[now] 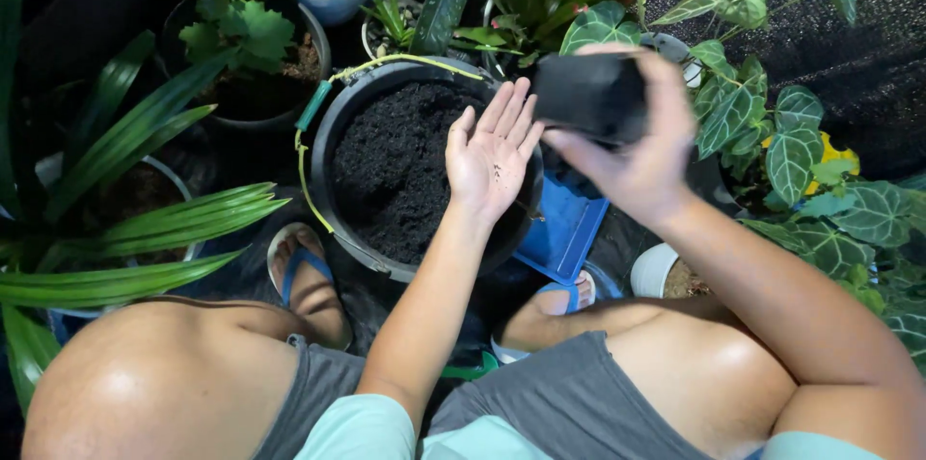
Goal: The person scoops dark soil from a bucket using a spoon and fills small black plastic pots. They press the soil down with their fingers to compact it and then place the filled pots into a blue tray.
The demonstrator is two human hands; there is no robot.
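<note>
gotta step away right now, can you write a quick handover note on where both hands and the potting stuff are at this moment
Left hand: open, palm up, flat above the black bucket of dark soil; a few small specks lie on the palm, and it grips nothing.
Right hand: wrapped around a small black pot, tipped on its side with its mouth toward the left palm.
Things: the bucket sits on the ground between the person's sandalled feet, a blue tray beside it under the right hand, potted plants all round.
Done: pot lifted and tilted. Whether anything is inside it cannot be seen.
Left: the bucket is full of soil.
</note>
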